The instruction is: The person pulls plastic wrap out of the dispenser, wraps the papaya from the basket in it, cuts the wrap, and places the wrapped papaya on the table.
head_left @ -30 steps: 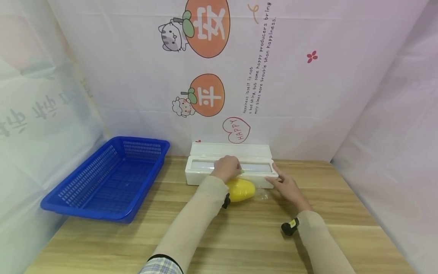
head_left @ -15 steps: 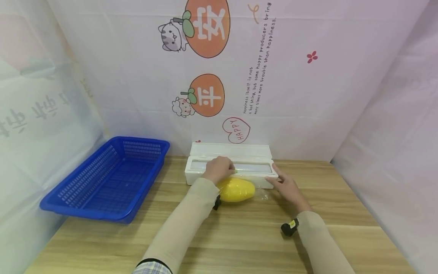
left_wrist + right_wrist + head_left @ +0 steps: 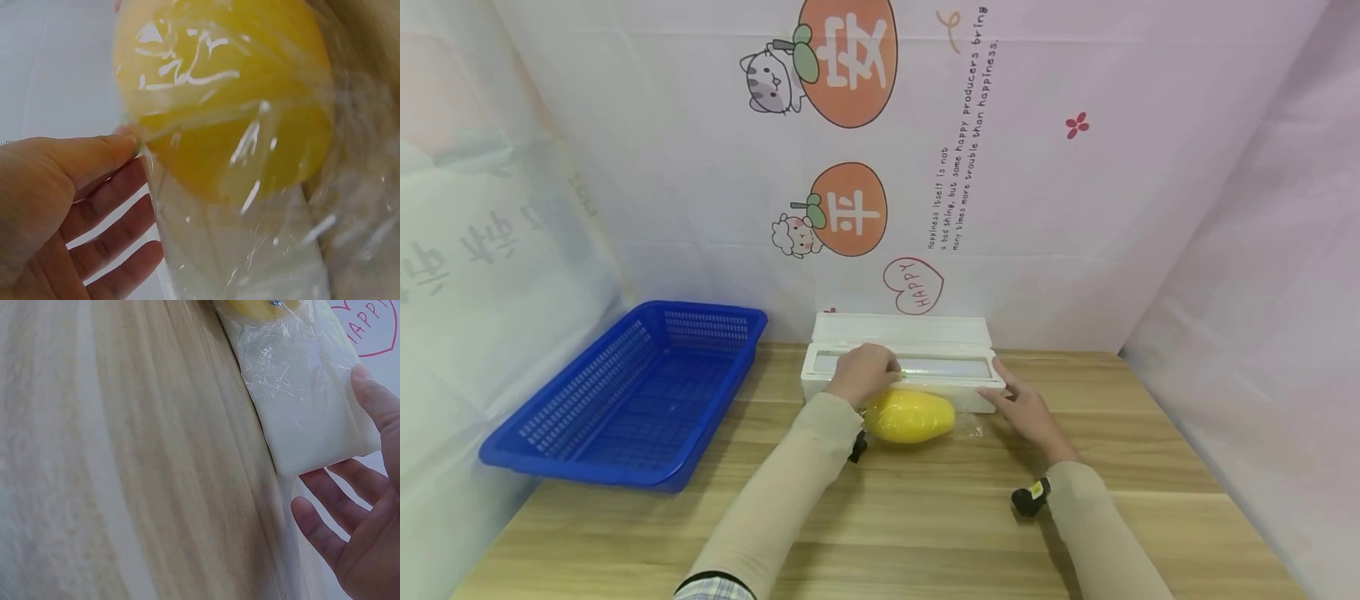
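White box [image 3: 951,387], mid-frame: our left grip [image 3: 862,373] pinches a green tab [image 3: 903,374], right grip [image 3: 1024,410] clasps the box; let's brace, slide level.

White cling-film dispenser [image 3: 973,399]: your left hand [image 3: 862,375] pinches its green slider [image 3: 902,374]; your right hand [image 3: 1026,412] grips the right end. Film-covered yellow fruit [image 3: 916,417] lies in front.

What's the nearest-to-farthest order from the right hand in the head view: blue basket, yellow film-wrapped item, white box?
1. White box: nearest; the right hand holds its right end.
2. Yellow film-wrapped item: next, in front of the box and left of the hand.
3. Blue basket: farthest, over on the table's left side.
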`<control>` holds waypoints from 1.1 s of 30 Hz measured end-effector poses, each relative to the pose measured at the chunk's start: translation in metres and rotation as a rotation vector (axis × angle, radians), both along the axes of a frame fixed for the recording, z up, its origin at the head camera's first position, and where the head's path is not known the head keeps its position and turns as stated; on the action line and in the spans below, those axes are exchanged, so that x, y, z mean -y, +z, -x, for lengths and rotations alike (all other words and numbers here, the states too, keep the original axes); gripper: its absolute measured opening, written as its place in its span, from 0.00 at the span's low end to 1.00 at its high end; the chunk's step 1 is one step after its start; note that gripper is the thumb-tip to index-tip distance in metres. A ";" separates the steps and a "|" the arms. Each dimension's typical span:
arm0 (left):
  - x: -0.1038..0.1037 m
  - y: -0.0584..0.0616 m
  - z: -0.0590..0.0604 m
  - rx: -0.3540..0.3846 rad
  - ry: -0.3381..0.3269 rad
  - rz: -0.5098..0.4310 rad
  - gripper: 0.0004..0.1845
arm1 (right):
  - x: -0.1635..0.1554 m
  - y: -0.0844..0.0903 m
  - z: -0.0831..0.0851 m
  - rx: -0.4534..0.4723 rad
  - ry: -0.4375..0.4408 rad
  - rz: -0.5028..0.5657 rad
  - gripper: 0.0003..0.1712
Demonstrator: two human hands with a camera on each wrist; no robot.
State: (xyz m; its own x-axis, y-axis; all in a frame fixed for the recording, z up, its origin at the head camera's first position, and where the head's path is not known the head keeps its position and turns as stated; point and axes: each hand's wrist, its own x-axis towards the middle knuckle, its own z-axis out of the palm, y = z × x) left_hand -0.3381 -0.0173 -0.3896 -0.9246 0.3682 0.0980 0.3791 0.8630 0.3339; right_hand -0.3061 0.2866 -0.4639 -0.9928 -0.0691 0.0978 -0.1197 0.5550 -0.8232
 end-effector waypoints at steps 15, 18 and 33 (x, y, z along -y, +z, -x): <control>0.039 -0.002 -0.001 -0.074 0.008 0.031 0.06 | 0.001 0.002 -0.001 0.006 0.002 -0.007 0.46; 0.047 -0.004 0.000 -0.092 -0.001 0.041 0.06 | 0.001 0.001 -0.001 0.007 -0.007 -0.012 0.47; 0.075 -0.009 0.005 -0.072 -0.007 0.034 0.09 | 0.000 0.001 0.000 0.017 -0.006 0.008 0.48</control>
State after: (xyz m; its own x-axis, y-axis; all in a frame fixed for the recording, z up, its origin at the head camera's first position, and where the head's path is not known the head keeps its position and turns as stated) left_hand -0.3429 -0.0918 -0.3983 -0.9131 0.3785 0.1514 0.4067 0.8707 0.2765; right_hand -0.3062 0.2868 -0.4634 -0.9947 -0.0620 0.0818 -0.1024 0.5489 -0.8296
